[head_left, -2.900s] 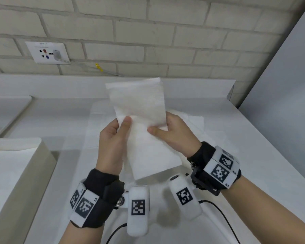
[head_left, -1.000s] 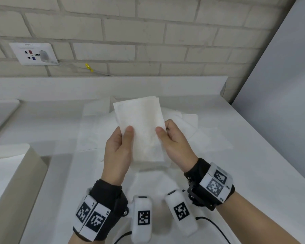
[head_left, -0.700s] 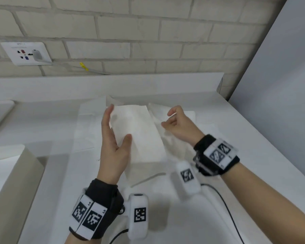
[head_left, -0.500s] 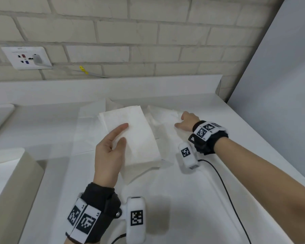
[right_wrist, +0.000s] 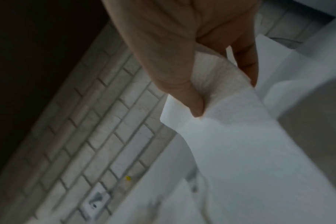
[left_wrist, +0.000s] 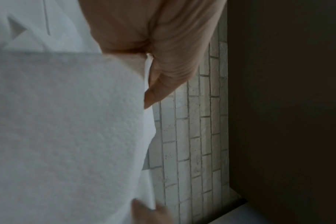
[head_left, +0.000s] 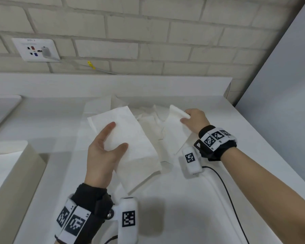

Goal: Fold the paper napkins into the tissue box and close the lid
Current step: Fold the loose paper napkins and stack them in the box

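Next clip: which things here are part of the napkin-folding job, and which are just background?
Job:
- folded napkin, held in left hand
- next napkin, pinched by right hand
- loose napkins on the counter
- tissue box, open

Background:
- wall socket
- yellow tag
- black cable

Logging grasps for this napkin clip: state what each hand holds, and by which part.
Left hand holds the folded napkin, thumb on top at its near left edge. Right hand pinches the next napkin at its raised far corner.

The napkins point(head_left: 128, 138) are plain white, faintly embossed. The brick wall point(head_left: 148, 32) looks cream-grey; the wristbands point(head_left: 74, 221) show black-and-white squares.
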### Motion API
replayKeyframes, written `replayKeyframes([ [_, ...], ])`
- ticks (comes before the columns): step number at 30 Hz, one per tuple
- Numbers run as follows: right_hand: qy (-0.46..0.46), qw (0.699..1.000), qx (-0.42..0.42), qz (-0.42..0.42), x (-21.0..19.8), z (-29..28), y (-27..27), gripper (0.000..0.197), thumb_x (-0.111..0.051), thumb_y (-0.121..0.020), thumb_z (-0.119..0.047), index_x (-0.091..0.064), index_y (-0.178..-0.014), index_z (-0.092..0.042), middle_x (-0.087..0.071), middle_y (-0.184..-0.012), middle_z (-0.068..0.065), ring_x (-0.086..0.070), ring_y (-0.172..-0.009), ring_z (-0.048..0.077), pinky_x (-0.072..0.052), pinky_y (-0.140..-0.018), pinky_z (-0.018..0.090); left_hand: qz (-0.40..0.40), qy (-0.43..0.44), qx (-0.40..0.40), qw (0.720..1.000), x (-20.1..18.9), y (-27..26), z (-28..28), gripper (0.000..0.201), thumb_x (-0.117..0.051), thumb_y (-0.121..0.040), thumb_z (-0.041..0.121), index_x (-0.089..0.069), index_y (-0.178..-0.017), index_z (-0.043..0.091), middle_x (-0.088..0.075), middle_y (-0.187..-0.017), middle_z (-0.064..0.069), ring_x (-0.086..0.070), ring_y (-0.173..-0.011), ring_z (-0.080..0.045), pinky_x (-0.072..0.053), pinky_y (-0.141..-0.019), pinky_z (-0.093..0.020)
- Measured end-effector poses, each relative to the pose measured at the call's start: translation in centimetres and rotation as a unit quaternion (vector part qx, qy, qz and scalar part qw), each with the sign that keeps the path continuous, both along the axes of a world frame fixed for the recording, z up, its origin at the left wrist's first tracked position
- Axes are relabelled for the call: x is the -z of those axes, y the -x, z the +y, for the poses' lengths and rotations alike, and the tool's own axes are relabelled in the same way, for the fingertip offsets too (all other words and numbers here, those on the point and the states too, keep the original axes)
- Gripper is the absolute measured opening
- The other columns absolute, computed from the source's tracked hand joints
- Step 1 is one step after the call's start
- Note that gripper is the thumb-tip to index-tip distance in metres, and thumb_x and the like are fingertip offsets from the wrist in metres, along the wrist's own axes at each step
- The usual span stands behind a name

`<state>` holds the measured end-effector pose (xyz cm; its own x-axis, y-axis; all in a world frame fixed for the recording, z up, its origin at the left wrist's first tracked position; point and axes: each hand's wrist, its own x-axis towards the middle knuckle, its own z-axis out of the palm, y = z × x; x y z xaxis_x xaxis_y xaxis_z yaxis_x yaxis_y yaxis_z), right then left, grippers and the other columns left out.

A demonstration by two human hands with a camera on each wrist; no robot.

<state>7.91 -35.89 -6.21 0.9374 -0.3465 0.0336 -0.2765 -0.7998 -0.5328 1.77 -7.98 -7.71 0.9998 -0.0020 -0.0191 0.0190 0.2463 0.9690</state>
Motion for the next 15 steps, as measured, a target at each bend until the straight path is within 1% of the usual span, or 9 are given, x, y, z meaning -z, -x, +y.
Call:
replayKeyframes([
  [2, -0.033, 0.998, -0.01, -0.06, -1.9, 0.8, 1.3, 0.021, -0.059, -0.087, -0.011, -0.051, -0.068, -0.015, -0.049, -0.064, 0.0, -0.046, -0.063, 0.018, -0.033, -0.05, 0.017, -0.005, -0.014, -0.008, 1.0, 0.1, -0.2, -0.1, 0.05, -0.072, -0.071, 0.007, -0.063, -0.11, 0.036, -0.059, -0.129, 0.003, -0.058, -0.118, -0.019, -0.046, -0.102, -0.045],
  [4, -0.133, 0.985, -0.039, -0.104, -4.2, 2.2, 2.9, 0.024, -0.063, -0.085, -0.01, -0.052, -0.064, -0.015, -0.049, -0.062, -0.002, -0.044, -0.057, 0.012, -0.032, -0.049, 0.014, -0.014, -0.024, -0.012, 1.0, 0.0, -0.2, -0.4, 0.039, -0.064, -0.085, 0.003, -0.064, -0.111, 0.032, -0.06, -0.128, 0.008, -0.055, -0.121, -0.014, -0.041, -0.106, -0.04],
  [6, -0.257, 0.954, -0.078, -0.131, -6.1, 3.8, 4.5, 0.012, -0.064, -0.084, -0.008, -0.06, -0.074, -0.01, -0.057, -0.071, 0.001, -0.052, -0.061, 0.013, -0.039, -0.053, 0.017, -0.017, -0.015, 0.001, 1.0, -0.7, -0.1, -0.9, 0.028, -0.055, -0.093, 0.007, -0.067, -0.109, 0.027, -0.062, -0.124, 0.01, -0.055, -0.12, -0.008, -0.041, -0.106, -0.032],
  [7, -0.308, 0.937, -0.094, -0.138, -6.8, 4.6, 5.2, 0.005, -0.064, -0.085, -0.008, -0.062, -0.081, -0.005, -0.06, -0.077, 0.004, -0.056, -0.065, 0.014, -0.042, -0.054, 0.017, -0.017, -0.007, 0.011, 1.0, -1.0, 0.1, -1.2, 0.023, -0.054, -0.094, 0.012, -0.067, -0.106, 0.025, -0.064, -0.121, 0.01, -0.055, -0.118, -0.006, -0.041, -0.104, -0.027],
  [8, -0.34, 0.923, -0.109, -0.144, -7.5, 5.3, 5.9, 0.005, -0.064, -0.085, -0.008, -0.062, -0.087, -0.004, -0.062, -0.08, 0.005, -0.058, -0.067, 0.014, -0.044, -0.054, 0.017, -0.016, -0.001, 0.023, 1.0, -1.4, 0.3, -1.5, 0.019, -0.055, -0.093, 0.018, -0.067, -0.106, 0.024, -0.064, -0.12, 0.01, -0.055, -0.117, -0.003, -0.041, -0.103, -0.025],
  [9, -0.362, 0.912, -0.127, -0.145, -8.0, 5.8, 6.4, 0.006, -0.064, -0.085, -0.008, -0.061, -0.089, -0.005, -0.063, -0.082, 0.004, -0.06, -0.068, 0.013, -0.045, -0.055, 0.017, -0.013, -0.002, 0.04, 0.999, -1.7, 0.4, -1.6, 0.022, -0.058, -0.089, 0.028, -0.067, -0.108, 0.023, -0.065, -0.119, 0.011, -0.056, -0.116, -0.002, -0.041, -0.104, -0.026],
  [11, -0.394, 0.896, -0.16, -0.131, -8.6, 6.9, 7.2, 0.011, -0.063, -0.085, -0.007, -0.06, -0.095, -0.006, -0.063, -0.086, 0.002, -0.061, -0.072, 0.011, -0.046, -0.057, 0.017, -0.006, -0.012, 0.088, 0.996, -1.9, 0.8, -2.0, 0.045, -0.067, -0.078, 0.047, -0.066, -0.115, 0.021, -0.067, -0.117, 0.009, -0.059, -0.113, -0.006, -0.042, -0.104, -0.034],
  [13, -0.426, 0.882, -0.174, -0.102, -8.7, 7.7, 7.6, 0.021, -0.062, -0.085, -0.007, -0.058, -0.105, -0.003, -0.064, -0.092, 0.004, -0.063, -0.078, 0.014, -0.048, -0.061, 0.021, -0.007, 0.023, 0.128, 0.992, -2.2, 1.3, -2.3, 0.049, -0.064, -0.079, 0.051, -0.064, -0.117, 0.021, -0.069, -0.116, 0.005, -0.063, -0.11, -0.011, -0.047, -0.096, -0.035],
  [15, -0.44, 0.877, -0.174, -0.079, -8.5, 8.3, 7.8, 0.026, -0.061, -0.086, -0.008, -0.057, -0.111, -0.002, -0.064, -0.098, 0.005, -0.063, -0.085, 0.017, -0.05, -0.067, 0.026, -0.023, 0.064, 0.134, 0.989, -2.3, 1.5, -2.4, 0.05, -0.064, -0.079, 0.052, -0.059, -0.12, 0.024, -0.067, -0.119, 0.006, -0.063, -0.111, -0.01, -0.052, -0.088, -0.027],
])
